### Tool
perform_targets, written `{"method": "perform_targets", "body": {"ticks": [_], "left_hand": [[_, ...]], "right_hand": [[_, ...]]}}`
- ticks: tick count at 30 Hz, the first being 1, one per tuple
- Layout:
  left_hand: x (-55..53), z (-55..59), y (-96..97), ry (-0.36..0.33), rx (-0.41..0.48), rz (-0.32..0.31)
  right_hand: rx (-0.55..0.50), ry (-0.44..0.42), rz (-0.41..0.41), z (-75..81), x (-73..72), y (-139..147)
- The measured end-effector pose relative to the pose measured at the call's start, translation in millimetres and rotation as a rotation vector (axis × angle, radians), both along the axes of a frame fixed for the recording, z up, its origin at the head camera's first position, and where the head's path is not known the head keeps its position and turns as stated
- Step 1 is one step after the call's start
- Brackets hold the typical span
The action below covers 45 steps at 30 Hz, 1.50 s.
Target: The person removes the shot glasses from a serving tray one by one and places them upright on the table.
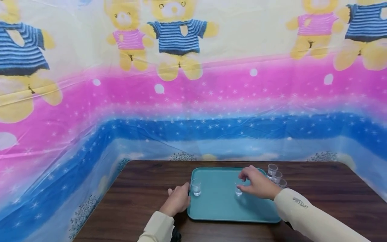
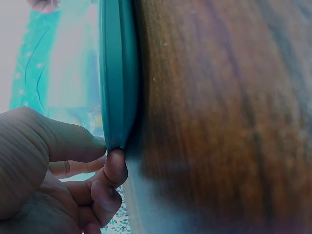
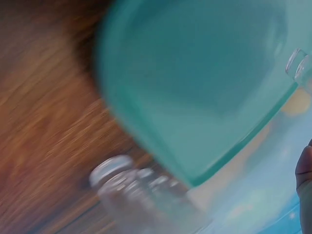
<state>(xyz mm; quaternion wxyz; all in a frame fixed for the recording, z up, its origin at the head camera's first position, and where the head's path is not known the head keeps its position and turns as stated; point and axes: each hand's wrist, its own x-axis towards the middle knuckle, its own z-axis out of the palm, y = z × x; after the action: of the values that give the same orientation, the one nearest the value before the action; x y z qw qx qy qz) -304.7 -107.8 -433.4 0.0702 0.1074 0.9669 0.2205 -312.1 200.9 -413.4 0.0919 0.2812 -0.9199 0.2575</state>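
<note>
A turquoise tray [image 1: 217, 211] lies on the wooden table. My left hand [image 1: 179, 198] pinches its left rim between thumb and fingers, and the left wrist view shows the tray edge [image 2: 114, 73] close up. Over the tray, my right hand [image 1: 257, 183] holds a small clear shot glass [image 1: 238, 191] upright between thumb and fingertips; whether its base touches the tray I cannot tell. Part of a glass [image 3: 298, 66] shows at the edge of the right wrist view, near a finger [image 3: 306, 170]. Another shot glass [image 1: 196, 188] stands on the tray's left side.
Beyond the tray's right rim, 3 more shot glasses [image 1: 272, 170] stand in a row on the dark wooden table [image 1: 320, 198], partly behind the right wrist. A printed cloth [image 1: 223, 129] with bears hangs behind and at the sides.
</note>
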Motion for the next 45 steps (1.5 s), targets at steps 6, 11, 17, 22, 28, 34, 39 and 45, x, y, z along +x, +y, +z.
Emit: {"method": "perform_targets", "body": {"ticks": [6,11,17,22,28,34,39,45], "left_hand": [[-0.2,-1.2,-1.5,0.018,-0.007,-0.002],[0.0,-0.5,-0.8,0.016,-0.005,-0.006],[0.0,-1.3,-0.2,0.03,-0.003,-0.014],[-0.8,-2.1,0.0,0.031,-0.003,-0.013],[-0.8,-1.2,-0.8,0.019,-0.001,-0.02],[1.1,0.6,-1.0,0.036,0.003,-0.015],[1.5,0.4,0.5,0.04,-0.001,-0.009],[1.5,-0.3,1.5,0.049,0.0,-0.008]], "right_hand": [[0.025,0.021,-0.043,3.7,7.2,24.4],[0.058,0.024,-0.076,5.6,12.1,46.9],[0.051,0.003,-0.113,7.9,17.6,71.4],[0.04,-0.013,-0.119,9.2,24.9,88.1],[0.044,0.02,-0.128,5.9,42.0,106.3],[0.057,0.03,-0.178,-0.9,56.8,121.7],[0.07,0.005,-0.218,-11.0,63.0,130.0],[0.062,-0.014,-0.24,-15.9,63.6,132.3]]}}
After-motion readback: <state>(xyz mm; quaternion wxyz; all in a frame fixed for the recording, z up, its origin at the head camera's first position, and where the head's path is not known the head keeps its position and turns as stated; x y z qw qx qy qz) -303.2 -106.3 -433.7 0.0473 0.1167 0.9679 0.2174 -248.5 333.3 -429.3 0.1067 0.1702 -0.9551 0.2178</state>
